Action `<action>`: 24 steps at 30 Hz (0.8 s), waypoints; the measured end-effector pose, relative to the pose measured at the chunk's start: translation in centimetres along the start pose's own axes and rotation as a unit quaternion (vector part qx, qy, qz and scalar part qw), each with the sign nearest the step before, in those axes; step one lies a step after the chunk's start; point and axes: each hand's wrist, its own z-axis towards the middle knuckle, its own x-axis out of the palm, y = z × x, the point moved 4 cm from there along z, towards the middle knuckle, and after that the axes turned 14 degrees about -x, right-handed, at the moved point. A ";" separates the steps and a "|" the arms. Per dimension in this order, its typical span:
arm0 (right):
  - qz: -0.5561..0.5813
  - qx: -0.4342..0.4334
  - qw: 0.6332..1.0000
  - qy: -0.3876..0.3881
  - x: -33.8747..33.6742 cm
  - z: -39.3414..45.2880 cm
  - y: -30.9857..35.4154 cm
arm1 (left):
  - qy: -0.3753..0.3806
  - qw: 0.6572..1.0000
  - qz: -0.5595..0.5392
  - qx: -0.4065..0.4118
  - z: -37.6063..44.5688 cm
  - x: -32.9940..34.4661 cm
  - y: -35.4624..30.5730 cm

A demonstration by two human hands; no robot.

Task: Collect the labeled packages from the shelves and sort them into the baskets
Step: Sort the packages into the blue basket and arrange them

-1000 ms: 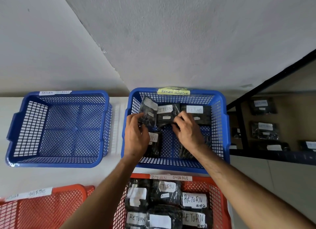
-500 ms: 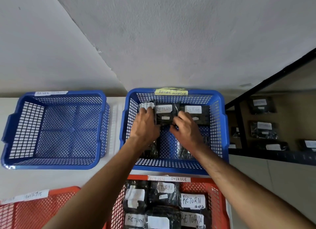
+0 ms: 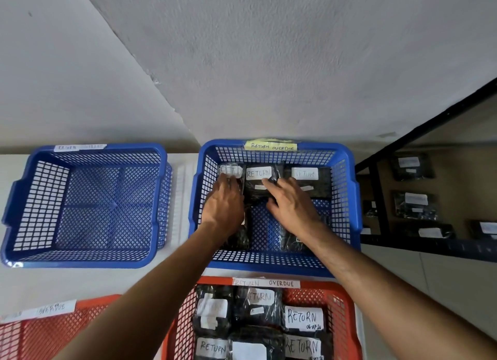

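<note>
Right now you're working both hands inside the right blue basket, the one tagged "RETURN OVERDUE". Your left hand is pressing down on the left package, fingers flat over it; can't tell whether it's actually gripping or only pushing. Your right hand is resting fingertips on the middle package, loosely curled, not clenched on anything I can see. Looks like you're squaring them into a back row, labels up so "RETURN" is reading out. A third package is lying beside them on the right. Two more dark packs are sitting near the front wall, partly hidden under your wrists.

Containers:
- Left blue basket: nothing in it, tag is too blurred to read.
- Red basket, nearest you, is holding about six "RETURN" packs, nearly full.
- Second red basket, bottom left: contents aren't showing.
- Shelf on the right is carrying several more labeled packs, so collecting isn't finished, I'd say.
</note>
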 end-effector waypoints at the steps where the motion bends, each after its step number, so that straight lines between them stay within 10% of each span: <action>1: -0.008 0.002 1.000 0.011 0.2 0.0 -0.1 | 0.002 1.000 0.006 -0.012 0.2 0.3 0.1; 16: -0.098 0.005 0.987 0.126 1.0 -0.2 1.5 | 0.074 0.993 0.053 -0.076 3.1 0.8 -0.2; 24: -0.014 0.051 0.997 0.060 -3.5 -2.2 3.2 | 0.107 0.988 -0.114 0.003 -0.7 0.0 2.1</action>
